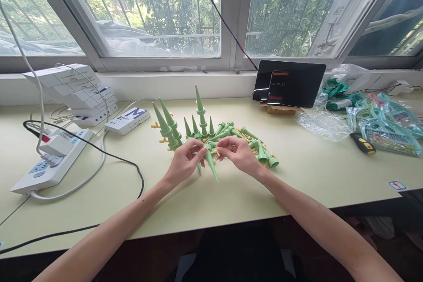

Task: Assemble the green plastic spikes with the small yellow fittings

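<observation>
My left hand point(188, 157) is closed on a green plastic watering spike point(211, 165), whose tip points down and toward me. At the spike's wide end, the fingers of my right hand point(238, 153) pinch a small yellow valve piece point(217, 153). Whether the valve piece sits in the spike I cannot tell. Stacked green spikes point(168, 128) stand upright with yellow valves poking out, behind and left of my left hand. More upright spikes point(200, 112) rise behind both hands. Loose spikes point(262, 152) with yellow pieces among them lie in a pile behind and right of my right hand.
A power strip point(54, 174), cables and stacked white boxes point(77, 92) occupy the table's left side. A tablet point(297, 83) and a phone point(276, 88) lean on a cardboard stand at the back. Bagged teal hangers point(385, 119) and a yellow-black tool handle point(362, 143) lie right.
</observation>
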The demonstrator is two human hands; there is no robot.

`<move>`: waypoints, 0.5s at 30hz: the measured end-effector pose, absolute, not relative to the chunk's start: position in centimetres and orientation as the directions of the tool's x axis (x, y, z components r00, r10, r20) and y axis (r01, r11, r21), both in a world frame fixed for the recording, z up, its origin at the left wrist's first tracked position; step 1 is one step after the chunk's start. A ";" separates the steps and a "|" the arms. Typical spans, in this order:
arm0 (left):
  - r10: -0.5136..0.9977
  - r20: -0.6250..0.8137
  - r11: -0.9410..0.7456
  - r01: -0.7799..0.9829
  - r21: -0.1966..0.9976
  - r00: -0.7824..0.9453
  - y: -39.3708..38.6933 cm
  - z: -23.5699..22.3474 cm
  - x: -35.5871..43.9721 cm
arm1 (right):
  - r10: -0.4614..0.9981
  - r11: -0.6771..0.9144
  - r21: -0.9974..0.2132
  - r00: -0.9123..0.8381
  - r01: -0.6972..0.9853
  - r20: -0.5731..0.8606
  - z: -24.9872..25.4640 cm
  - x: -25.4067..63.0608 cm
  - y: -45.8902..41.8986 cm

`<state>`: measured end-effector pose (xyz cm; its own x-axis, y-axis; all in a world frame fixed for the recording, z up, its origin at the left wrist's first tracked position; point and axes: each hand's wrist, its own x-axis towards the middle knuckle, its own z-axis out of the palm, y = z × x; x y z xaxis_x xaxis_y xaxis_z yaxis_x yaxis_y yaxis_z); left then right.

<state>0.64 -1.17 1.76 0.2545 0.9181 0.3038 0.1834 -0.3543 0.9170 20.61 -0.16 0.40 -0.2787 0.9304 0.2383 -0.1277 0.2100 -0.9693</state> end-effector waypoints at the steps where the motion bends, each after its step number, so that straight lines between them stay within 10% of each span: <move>1: 0.918 0.305 -0.355 0.181 0.917 0.254 -1.2 1.8 0.6 | 0.929 0.210 -0.969 -0.282 -0.128 0.238 0.4 20.6 -0.2; 15: 0.894 0.315 -0.376 0.154 0.914 0.317 -1.1 1.5 0.6 | 0.928 0.225 -0.965 -0.272 -0.138 0.255 0.5 20.5 -0.2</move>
